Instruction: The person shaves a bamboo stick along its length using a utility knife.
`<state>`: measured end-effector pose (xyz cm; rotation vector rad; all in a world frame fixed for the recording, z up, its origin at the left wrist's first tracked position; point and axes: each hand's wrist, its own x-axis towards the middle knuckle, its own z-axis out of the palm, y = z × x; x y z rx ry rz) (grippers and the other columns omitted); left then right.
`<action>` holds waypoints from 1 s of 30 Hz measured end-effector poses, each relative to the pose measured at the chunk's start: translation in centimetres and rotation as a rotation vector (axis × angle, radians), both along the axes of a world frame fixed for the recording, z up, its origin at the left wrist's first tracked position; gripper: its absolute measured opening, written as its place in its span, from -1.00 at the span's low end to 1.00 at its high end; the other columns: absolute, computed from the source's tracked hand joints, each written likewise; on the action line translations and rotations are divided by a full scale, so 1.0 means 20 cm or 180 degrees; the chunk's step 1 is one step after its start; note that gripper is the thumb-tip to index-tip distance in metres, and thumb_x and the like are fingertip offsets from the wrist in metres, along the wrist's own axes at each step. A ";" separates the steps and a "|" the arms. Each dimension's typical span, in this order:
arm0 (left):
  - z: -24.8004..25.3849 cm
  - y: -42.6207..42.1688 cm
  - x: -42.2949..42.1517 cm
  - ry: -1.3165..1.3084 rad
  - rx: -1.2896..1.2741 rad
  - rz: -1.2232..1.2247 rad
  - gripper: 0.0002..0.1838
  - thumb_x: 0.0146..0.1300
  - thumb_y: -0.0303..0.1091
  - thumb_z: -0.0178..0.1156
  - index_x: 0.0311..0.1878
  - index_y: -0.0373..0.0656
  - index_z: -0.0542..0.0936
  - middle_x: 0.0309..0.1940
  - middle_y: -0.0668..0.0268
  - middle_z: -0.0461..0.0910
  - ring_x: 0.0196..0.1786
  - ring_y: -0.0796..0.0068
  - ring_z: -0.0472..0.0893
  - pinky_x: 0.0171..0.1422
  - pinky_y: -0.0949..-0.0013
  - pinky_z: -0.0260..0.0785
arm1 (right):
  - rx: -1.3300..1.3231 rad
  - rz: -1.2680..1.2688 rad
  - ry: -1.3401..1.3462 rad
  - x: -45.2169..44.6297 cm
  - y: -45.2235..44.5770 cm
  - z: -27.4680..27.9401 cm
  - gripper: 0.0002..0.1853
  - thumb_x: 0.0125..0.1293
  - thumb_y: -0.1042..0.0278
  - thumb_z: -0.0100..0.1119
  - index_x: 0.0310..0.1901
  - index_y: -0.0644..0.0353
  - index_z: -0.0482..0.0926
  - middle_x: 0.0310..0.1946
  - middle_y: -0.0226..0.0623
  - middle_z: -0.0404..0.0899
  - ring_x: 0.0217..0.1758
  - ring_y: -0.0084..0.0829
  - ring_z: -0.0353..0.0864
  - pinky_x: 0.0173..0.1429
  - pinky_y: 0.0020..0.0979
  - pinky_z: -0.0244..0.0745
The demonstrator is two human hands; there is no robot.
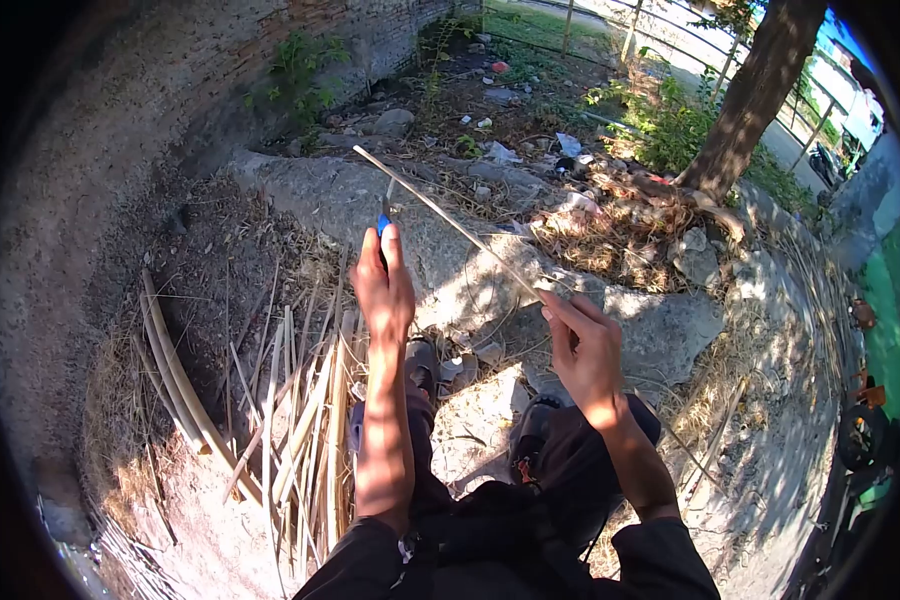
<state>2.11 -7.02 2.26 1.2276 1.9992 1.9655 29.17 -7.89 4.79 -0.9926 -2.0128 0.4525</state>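
Note:
My left hand (382,290) is closed around the blue handle of a small knife (384,222), its thin blade pointing up and away from me. The blade tip lies close to the far part of a long, thin pale stick (440,211); whether they touch I cannot tell. Between the thumb and fingers of my right hand (586,350), the stick's near end is pinched. From there it slants up and to the left, over the rocks. Below my left forearm lies a pile of pale split sticks (305,430), several of them long and straight.
Thicker curved poles (175,375) lie at the left, by a rough wall (80,230). A large rock (310,192) crosses the ground ahead, with litter and dry grass beyond. A tree trunk (755,100) leans at the upper right. Thin strips (135,560) lie at the lower left.

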 end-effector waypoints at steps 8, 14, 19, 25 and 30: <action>0.02 -0.10 -0.01 0.0301 0.0104 -0.0814 -0.60 0.70 -0.14 0.12 -0.29 -0.19 0.42 -0.59 0.59 0.25 -0.50 0.74 0.20 -0.45 0.41 -0.04 | 0.0031 0.0009 0.0150 -0.01 0.03 0.03 -0.69 0.46 0.61 0.25 0.17 0.23 0.78 -0.41 -0.21 0.62 -0.56 -0.42 0.54 -0.41 -0.34 0.40; -0.01 -0.08 0.23 0.1199 -0.0350 -0.1617 -0.61 0.60 -0.04 0.23 -0.23 -0.15 0.45 -0.63 0.04 0.52 -0.47 -0.24 0.61 -0.40 -0.04 0.37 | -0.0034 0.0059 0.0311 -0.05 0.06 0.10 -0.72 0.49 0.56 0.26 0.16 0.23 0.78 -0.45 -0.20 0.61 -0.58 -0.43 0.49 -0.42 -0.33 0.37; 0.01 -0.07 0.24 0.1291 -0.0307 -0.1613 -0.60 0.59 0.00 0.22 -0.23 -0.15 0.46 -0.65 0.08 0.46 -0.53 -0.17 0.56 -0.42 -0.01 0.33 | -0.0009 0.0324 0.0290 -0.06 0.11 0.13 -0.74 0.49 0.54 0.28 0.14 0.22 0.78 -0.42 -0.16 0.64 -0.58 -0.41 0.48 -0.42 -0.30 0.36; -0.02 -0.04 0.27 0.1362 -0.0421 -0.1247 -0.61 0.59 0.01 0.20 -0.17 -0.13 0.47 -0.62 0.03 0.57 -0.48 -0.24 0.64 -0.42 -0.08 0.42 | -0.0133 0.0379 0.0256 -0.09 0.12 0.14 -0.74 0.48 0.56 0.26 0.13 0.25 0.77 -0.39 -0.10 0.64 -0.57 -0.35 0.52 -0.41 -0.28 0.39; 0.00 0.02 0.23 0.1414 -0.0387 -0.0939 -0.61 0.61 0.00 0.17 -0.16 -0.17 0.49 -0.66 0.04 0.45 -0.50 -0.20 0.62 -0.42 -0.05 0.33 | 0.0058 0.0222 0.0156 -0.05 0.10 0.14 -0.73 0.47 0.60 0.25 0.14 0.27 0.76 -0.40 -0.09 0.64 -0.57 -0.31 0.52 -0.41 -0.27 0.39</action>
